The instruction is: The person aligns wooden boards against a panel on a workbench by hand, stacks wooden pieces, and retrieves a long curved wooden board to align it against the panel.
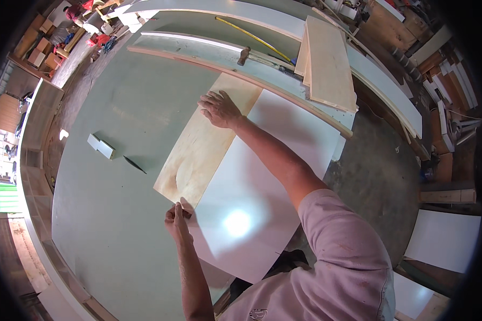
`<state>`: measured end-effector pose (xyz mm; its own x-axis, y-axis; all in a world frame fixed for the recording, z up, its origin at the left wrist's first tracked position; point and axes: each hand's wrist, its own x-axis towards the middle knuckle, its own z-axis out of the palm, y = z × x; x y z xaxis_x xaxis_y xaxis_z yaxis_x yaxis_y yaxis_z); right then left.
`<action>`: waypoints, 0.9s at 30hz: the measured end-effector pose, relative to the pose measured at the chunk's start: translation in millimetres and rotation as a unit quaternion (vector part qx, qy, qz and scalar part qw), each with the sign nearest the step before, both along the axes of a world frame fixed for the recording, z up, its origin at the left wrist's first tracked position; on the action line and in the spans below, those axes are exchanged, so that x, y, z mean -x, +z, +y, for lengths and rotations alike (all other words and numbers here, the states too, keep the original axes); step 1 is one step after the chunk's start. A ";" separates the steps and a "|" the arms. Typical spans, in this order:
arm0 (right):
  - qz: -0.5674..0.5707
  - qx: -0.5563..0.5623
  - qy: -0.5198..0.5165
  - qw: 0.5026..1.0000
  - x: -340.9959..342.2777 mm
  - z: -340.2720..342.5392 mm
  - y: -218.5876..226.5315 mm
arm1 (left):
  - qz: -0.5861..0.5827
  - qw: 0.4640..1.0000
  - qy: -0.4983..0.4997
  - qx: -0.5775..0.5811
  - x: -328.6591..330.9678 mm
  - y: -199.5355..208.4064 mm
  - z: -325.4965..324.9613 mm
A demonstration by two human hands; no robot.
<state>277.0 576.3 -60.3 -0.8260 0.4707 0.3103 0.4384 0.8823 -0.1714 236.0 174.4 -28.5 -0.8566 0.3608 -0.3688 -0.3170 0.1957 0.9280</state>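
Observation:
A thin pale plywood board lies partly over a glossy white panel on a green-grey worktable. My right hand rests palm down near the board's far end, fingers outstretched. At the near end, my left hand has its thumb and fingers pinched together by the board's edge. Whatever is between those fingertips is too small to tell. A long wooden batten runs along the far end of board and panel. To the left lie a dark, slim pointed tool and a small white block.
Beyond the batten are a hammer, a yellow strip and stacked plywood pieces. A long frame with compartments curves along the left. White panels stand at the right, and a person is far back left.

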 end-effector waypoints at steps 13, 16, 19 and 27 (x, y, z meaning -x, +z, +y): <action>0.022 -0.016 0.003 1.000 -2.2 1.5 -2.9 | 0.196 0.914 0.060 0.350 -61.3 5.4 -154.8; 0.038 -0.040 0.003 0.998 -9.0 0.4 -1.0 | 0.083 0.948 0.032 0.305 -94.9 1.9 -177.0; 0.052 -0.034 -0.017 0.998 -37.7 -10.8 7.1 | 0.003 0.977 0.029 0.212 -123.1 -5.7 -170.7; 0.246 0.136 -0.018 0.960 -260.2 -145.0 34.6 | 0.085 0.941 -0.035 0.324 -110.2 -27.3 -139.3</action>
